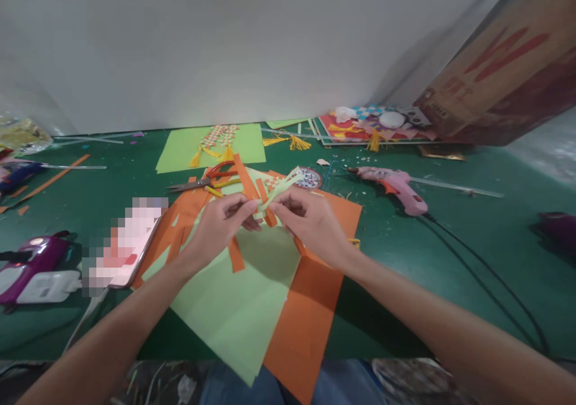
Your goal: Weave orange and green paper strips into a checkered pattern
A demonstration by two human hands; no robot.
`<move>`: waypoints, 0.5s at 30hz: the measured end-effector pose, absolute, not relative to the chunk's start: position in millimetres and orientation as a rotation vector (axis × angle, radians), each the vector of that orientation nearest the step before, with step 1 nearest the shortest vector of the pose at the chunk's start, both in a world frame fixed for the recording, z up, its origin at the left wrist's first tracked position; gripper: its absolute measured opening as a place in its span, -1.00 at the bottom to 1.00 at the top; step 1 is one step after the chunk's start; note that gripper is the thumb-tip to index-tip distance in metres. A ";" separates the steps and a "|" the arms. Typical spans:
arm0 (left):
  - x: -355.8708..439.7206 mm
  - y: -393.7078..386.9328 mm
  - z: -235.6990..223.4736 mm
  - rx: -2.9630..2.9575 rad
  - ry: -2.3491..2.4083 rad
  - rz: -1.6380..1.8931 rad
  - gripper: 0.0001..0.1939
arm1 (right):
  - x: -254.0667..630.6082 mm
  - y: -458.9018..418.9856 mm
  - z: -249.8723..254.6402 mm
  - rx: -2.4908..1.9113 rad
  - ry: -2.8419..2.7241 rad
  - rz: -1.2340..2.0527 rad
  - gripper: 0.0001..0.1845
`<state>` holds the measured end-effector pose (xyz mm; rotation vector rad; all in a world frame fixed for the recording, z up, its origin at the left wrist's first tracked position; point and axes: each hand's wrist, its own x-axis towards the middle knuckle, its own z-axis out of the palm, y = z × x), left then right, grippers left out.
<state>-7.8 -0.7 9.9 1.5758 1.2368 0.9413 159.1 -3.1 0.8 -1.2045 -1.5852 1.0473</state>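
Observation:
My left hand point(231, 216) and my right hand point(303, 213) meet over the middle of the table, each pinching woven paper strips. The orange paper strip point(245, 177) stands up between them and a piece of orange hangs below the left fingers. Pale green paper strips point(285, 186) cross it and reach up to the right. Where they interlace, the fingertips partly cover them. Beneath the hands lie a light green paper sheet point(234, 309) and an orange paper sheet point(306, 327). Scissors point(193, 185) with red and yellow handles lie just beyond my left hand.
A pink glue gun point(396, 186) lies to the right, its cord running to the front edge. A phone point(128, 243) and a purple plug adapter point(38, 261) are at the left. Tasselled woven paper point(220, 136) rests at the back, and a brown paper bag point(499, 69) stands back right.

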 end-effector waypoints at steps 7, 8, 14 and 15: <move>-6.1 -3.2 12.4 1.614 1.218 0.945 -0.75 | 156.8 -5.9 -0.9 -1.218 -1.630 1.003 -0.82; -5.9 -3.3 12.6 1.616 1.217 0.949 -0.75 | 156.5 -6.3 -1.2 -1.210 -1.651 0.976 -0.82; -6.7 -3.1 11.2 1.673 1.237 0.933 -0.72 | 162.0 -3.8 2.2 -1.154 -1.700 0.729 -0.81; -7.0 -3.2 10.5 1.667 1.235 0.925 -0.72 | 163.9 -2.3 3.2 -1.149 -1.697 0.655 -0.82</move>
